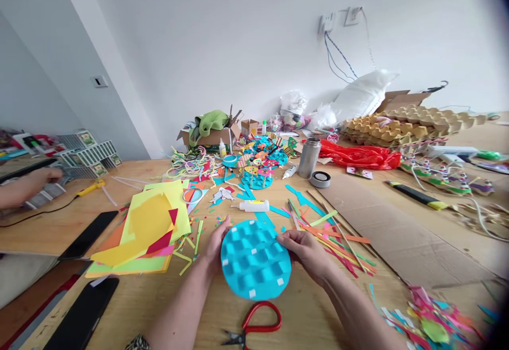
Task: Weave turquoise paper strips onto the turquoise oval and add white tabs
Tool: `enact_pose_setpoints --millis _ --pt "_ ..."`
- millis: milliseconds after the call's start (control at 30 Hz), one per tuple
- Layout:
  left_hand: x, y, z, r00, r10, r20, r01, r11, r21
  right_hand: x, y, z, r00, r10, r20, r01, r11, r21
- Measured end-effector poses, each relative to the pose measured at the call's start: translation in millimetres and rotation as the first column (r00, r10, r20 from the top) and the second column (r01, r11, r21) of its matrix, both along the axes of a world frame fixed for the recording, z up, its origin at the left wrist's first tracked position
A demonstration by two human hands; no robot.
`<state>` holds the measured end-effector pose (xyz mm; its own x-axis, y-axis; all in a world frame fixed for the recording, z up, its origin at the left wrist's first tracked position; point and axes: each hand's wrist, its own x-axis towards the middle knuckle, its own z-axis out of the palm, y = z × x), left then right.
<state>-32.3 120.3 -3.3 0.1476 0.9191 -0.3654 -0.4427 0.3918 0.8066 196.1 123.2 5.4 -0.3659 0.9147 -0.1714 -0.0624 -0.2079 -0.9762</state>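
Between my two hands is a round blue disc [256,265] with a bumpy, egg-tray-like surface and several small white squares stuck on it. My left hand [217,241] grips its left edge, the fingers partly hidden behind it. At the upper right edge, my right hand [304,249] pinches the disc between thumb and fingers. Red-handled scissors [262,318] lie on the table just below the disc. Beyond it rests a white glue bottle [254,206] on its side. Farther back stand blue bases with colourful paper fish [256,175].
Coloured paper sheets [155,222] lie at left, near two black phones [85,307]. Paper strips [334,233] and a cardboard sheet [382,228] are on the right. A metal flask [309,158] stands behind a tape roll [320,179]. Another person's hand [40,180] is at far left.
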Motion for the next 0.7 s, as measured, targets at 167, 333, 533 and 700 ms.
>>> enact_pose_setpoints --millis 167,333,533,700 --pt "-2.1 4.8 3.0 0.995 0.101 0.002 -0.101 0.993 0.064 -4.2 1.8 -0.9 0.992 -0.121 -0.017 0.12 0.992 -0.04" --pt "-3.4 5.4 -4.0 0.978 0.199 -0.059 -0.192 0.975 0.114 -3.8 1.0 -3.4 0.997 -0.072 0.009 0.073 0.996 -0.055" --pt "-7.8 4.4 -1.1 0.986 0.131 -0.099 -0.12 0.986 0.115 -2.3 1.1 -8.1 0.998 -0.026 0.055 0.028 0.999 -0.034" --pt "-14.5 4.2 -1.8 0.994 0.034 -0.107 -0.021 0.993 0.119 -1.2 -0.1 -6.8 0.996 0.03 0.085 -0.026 0.999 -0.044"
